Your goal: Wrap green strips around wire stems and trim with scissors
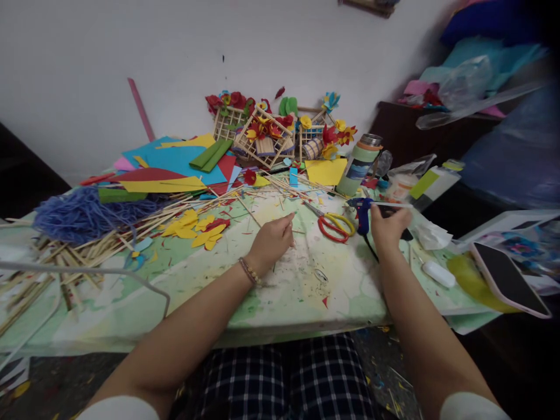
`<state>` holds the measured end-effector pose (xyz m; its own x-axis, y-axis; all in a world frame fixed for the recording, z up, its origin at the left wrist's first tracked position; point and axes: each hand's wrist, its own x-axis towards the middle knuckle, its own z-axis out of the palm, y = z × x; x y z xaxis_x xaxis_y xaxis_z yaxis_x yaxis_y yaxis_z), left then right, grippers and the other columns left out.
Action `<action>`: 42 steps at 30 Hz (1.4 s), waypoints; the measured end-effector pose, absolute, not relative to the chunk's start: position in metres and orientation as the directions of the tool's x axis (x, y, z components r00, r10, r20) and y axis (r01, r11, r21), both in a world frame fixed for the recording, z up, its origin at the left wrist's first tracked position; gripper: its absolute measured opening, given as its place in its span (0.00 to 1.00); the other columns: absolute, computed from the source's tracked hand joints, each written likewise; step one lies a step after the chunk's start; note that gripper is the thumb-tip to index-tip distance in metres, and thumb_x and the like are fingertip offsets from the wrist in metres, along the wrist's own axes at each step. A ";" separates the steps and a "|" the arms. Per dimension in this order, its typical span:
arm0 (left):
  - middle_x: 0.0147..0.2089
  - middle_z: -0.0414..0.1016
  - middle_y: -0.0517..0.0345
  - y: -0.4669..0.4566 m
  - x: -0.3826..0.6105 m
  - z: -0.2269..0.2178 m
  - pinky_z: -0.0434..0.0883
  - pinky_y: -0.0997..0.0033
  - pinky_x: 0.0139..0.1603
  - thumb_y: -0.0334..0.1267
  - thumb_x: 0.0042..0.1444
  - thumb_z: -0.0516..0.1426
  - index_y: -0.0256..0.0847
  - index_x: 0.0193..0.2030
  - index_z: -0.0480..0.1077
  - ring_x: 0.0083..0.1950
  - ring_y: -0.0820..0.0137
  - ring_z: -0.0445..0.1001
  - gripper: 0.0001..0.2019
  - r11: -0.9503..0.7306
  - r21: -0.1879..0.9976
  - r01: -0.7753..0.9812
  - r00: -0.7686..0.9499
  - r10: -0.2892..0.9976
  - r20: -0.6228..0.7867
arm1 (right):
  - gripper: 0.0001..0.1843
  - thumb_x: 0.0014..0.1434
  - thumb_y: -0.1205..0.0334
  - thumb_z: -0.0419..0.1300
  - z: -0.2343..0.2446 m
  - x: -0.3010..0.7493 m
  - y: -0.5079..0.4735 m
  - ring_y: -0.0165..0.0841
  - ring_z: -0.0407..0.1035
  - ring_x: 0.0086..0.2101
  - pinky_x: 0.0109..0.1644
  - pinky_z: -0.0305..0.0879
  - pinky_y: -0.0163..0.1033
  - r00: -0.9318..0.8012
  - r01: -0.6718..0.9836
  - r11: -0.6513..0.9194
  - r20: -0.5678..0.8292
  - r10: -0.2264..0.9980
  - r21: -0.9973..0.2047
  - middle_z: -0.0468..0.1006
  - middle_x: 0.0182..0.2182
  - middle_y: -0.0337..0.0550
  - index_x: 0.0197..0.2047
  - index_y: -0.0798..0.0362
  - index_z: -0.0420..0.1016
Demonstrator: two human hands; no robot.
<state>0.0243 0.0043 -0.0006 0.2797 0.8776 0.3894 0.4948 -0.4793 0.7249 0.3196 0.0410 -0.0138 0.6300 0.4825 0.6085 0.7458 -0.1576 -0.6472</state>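
Note:
My left hand (273, 238) rests on the paper-covered table (280, 291) with its fingers pinched on a thin wooden stick (292, 217). My right hand (387, 224) is closed round a blue glue gun (364, 214), whose clear glue stick (391, 205) points right. Red-and-yellow scissors (335, 226) lie between my two hands. Yellow and red foam petals (199, 228) lie to the left of my left hand.
A pile of wooden sticks (79, 248) and blue yarn (83, 213) lie at the left. Coloured foam sheets (175, 166) and stick baskets with foam flowers (271, 131) stand at the back. A tumbler (361, 163) stands behind the glue gun, a phone (507, 280) at the right.

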 end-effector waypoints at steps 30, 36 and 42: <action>0.25 0.76 0.60 -0.002 0.027 -0.001 0.72 0.71 0.38 0.34 0.62 0.49 0.33 0.56 0.67 0.28 0.73 0.75 0.18 -0.634 0.634 0.443 0.281 0.770 0.573 | 0.14 0.43 0.54 0.69 -0.020 0.182 0.039 0.28 0.65 0.30 0.39 0.62 0.37 -0.229 -0.286 0.051 0.119 0.966 -0.957 0.77 0.30 0.38 0.35 0.49 0.79; 0.25 0.75 0.60 -0.003 0.028 -0.003 0.73 0.73 0.37 0.35 0.62 0.49 0.34 0.57 0.67 0.27 0.74 0.74 0.18 -0.611 0.706 0.359 0.263 0.792 0.551 | 0.14 0.42 0.52 0.69 -0.016 0.175 0.032 0.30 0.65 0.29 0.35 0.64 0.37 -0.251 -0.339 0.015 0.106 0.962 -0.941 0.74 0.26 0.39 0.29 0.51 0.77; 0.25 0.74 0.61 -0.006 0.030 -0.004 0.73 0.75 0.35 0.35 0.62 0.50 0.36 0.57 0.67 0.27 0.75 0.74 0.18 -0.611 0.728 0.313 0.273 0.791 0.547 | 0.13 0.43 0.51 0.68 -0.015 0.174 0.030 0.31 0.67 0.28 0.31 0.64 0.37 -0.252 -0.360 0.045 0.143 0.957 -0.932 0.71 0.22 0.38 0.27 0.50 0.74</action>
<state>0.0302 -0.0057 -0.0035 0.2729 0.7915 0.5469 0.3129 -0.6106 0.7275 0.1740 0.0304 -0.0146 -0.2524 0.9569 0.1434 -0.3603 0.0446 -0.9318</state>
